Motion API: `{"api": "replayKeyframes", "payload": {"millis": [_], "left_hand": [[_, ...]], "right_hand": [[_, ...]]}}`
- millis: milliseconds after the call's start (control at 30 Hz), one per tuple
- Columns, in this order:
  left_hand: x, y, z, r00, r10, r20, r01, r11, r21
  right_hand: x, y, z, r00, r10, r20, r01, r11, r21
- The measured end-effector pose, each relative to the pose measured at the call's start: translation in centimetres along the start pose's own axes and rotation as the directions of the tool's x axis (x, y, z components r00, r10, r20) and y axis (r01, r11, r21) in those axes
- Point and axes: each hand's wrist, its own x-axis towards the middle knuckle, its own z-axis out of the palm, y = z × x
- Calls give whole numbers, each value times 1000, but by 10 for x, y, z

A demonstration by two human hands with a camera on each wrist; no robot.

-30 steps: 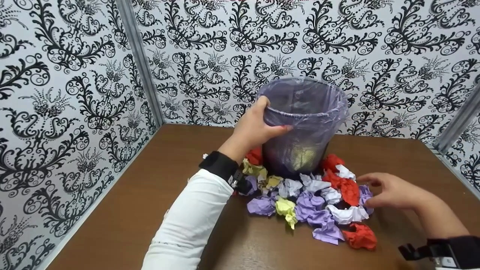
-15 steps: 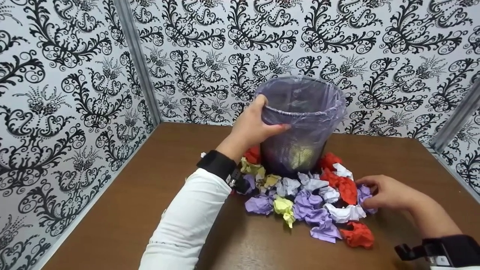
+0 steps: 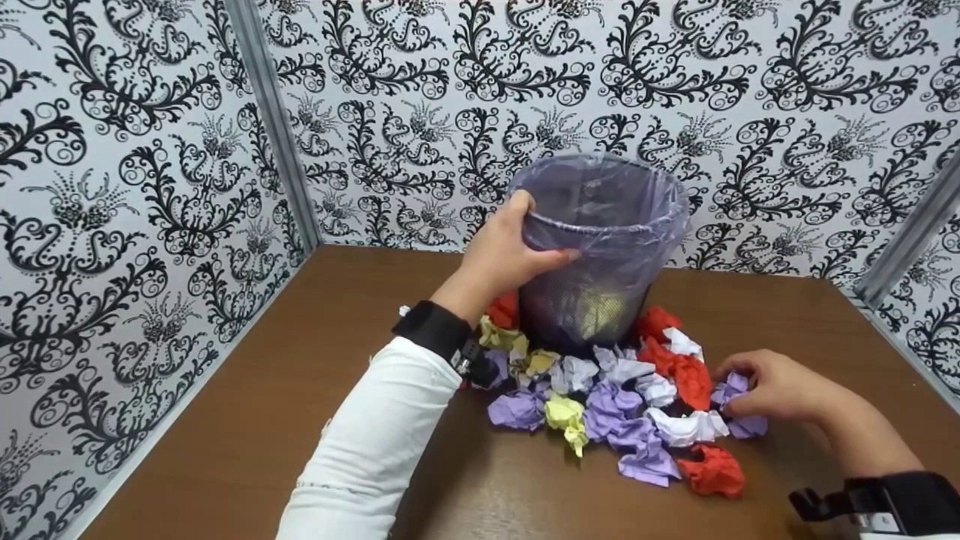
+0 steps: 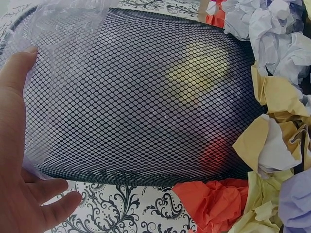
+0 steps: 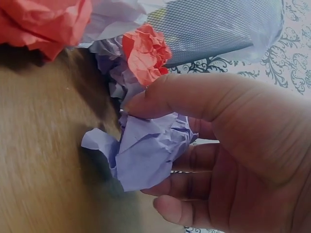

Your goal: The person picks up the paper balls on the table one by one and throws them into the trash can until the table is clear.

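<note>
Nearest, a crumpled red ball [image 3: 712, 471] is noted on the table [image 3: 525, 502]. Beyond, a purple paper ball [image 5: 146, 150] is held between the thumb and bent fingers of the right hand [image 3: 784, 390], beside the paper pile [image 3: 615, 409]; by its protruding flap, neighbouring paper could be snagged. Behind the pile, the mesh bin [image 3: 559, 300] is clasped near its rim by the left hand [image 3: 499, 255]; tipping could be caused by uneven pull, and the liner [image 3: 667, 225] could be dragged loose.
</note>
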Motion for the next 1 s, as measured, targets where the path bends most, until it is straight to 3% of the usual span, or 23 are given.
{"api": "replayKeyframes", "payload": {"millis": [300,533,767,1000], "left_hand": [[1,1,1,1000,8,-2,-8,1000,-4],[0,1,0,1000,-2,0,2,1000,-2],[0,0,1,1000,4,-2,-4,1000,-18],[0,1,1,1000,20,-18,-19,999,37]], "right_hand": [[-7,-4,-11,997,35,-67,-37,999,-31],[-12,-2,-17,991,6,-130,-8,1000,-15],[-17,-11,-24,974,-10,-226,8,1000,-12],[-20,-22,-31,946,-2,-325,7,1000,15]]}}
